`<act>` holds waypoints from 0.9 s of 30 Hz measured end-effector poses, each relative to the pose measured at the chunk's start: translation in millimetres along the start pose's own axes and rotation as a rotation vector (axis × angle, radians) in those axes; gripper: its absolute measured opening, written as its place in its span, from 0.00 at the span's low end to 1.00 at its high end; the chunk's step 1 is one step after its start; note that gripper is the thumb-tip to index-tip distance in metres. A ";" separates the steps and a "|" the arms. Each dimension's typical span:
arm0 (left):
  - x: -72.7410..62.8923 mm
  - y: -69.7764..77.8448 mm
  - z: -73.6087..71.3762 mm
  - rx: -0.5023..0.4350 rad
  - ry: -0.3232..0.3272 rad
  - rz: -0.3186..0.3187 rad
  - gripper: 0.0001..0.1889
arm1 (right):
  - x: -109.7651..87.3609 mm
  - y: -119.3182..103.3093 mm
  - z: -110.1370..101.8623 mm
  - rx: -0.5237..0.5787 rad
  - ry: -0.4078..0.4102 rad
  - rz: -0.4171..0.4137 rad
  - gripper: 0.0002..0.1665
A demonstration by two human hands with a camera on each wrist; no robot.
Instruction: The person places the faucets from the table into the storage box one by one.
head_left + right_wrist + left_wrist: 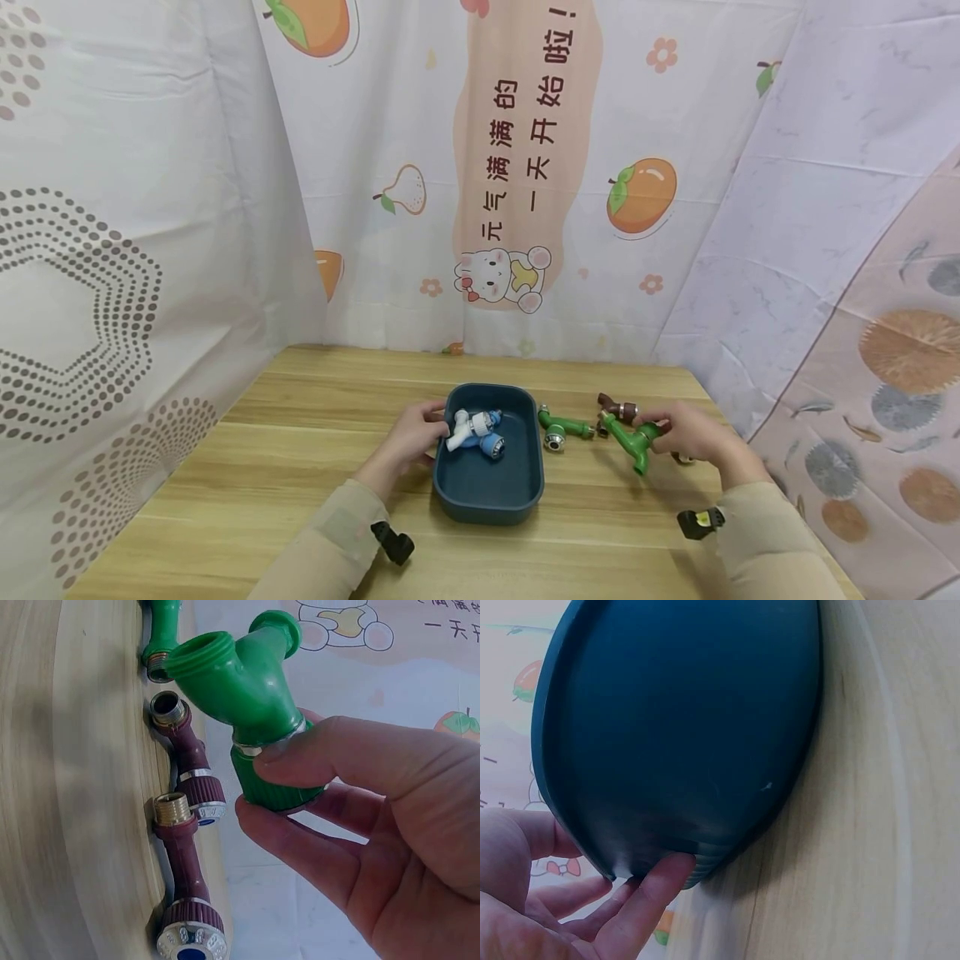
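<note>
My right hand [686, 433] pinches a green plastic tap [633, 440] by its round knob, just above the table; in the right wrist view the green tap [247, 697] sits between thumb and fingers [300, 847]. My left hand [412, 437] grips the left rim of a dark teal tray [487, 492], with fingertips [660, 881] on the tray's outer wall [682, 735]. In the tray lie a white tap [468, 427] and a blue tap [487, 444].
Another green tap [564, 430] lies on the wooden table [262, 483] right of the tray. Two brown taps [187, 761] [184, 892] lie near my right hand. Printed cloth walls [525, 167] close in the back and both sides.
</note>
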State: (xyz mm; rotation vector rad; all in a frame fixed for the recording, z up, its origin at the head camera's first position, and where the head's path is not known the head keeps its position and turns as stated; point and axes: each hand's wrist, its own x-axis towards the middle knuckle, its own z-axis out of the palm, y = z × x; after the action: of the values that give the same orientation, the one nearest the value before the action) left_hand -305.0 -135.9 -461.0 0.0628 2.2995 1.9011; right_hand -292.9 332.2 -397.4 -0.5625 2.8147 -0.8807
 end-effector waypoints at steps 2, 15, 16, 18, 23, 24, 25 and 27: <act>0.5 0.1 -0.2 0.001 0.000 -0.004 0.32 | 2.1 -1.3 0.1 0.007 0.003 0.003 0.26; -2.3 4.3 -2.3 0.005 -0.005 0.008 0.33 | 15.8 -12.6 -0.8 -0.012 0.038 0.010 0.27; -2.5 4.4 -2.3 0.008 -0.004 0.007 0.33 | 16.9 -13.3 -0.5 -0.012 0.039 0.007 0.27; -2.5 4.2 -2.1 0.010 -0.004 0.006 0.33 | 18.8 -14.7 0.6 -0.011 0.044 -0.011 0.29; -1.1 2.1 -2.2 0.011 -0.009 0.004 0.32 | 24.9 -17.8 4.8 0.006 0.063 -0.040 0.31; -1.2 1.9 -2.3 0.010 -0.010 0.004 0.33 | 26.2 -18.9 5.6 0.010 0.068 -0.044 0.31; -0.9 1.4 -2.2 0.009 -0.012 0.003 0.33 | 27.6 -20.1 6.7 0.018 0.073 -0.044 0.31; -1.2 1.5 -1.9 0.011 -0.013 0.004 0.33 | 30.0 -23.3 8.7 0.030 0.074 -0.042 0.29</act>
State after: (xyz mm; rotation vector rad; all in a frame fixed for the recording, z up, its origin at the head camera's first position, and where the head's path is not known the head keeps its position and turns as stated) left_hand -304.2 -137.7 -459.1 0.0808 2.3031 1.8839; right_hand -311.2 298.3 -391.8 -0.5993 2.8605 -0.9693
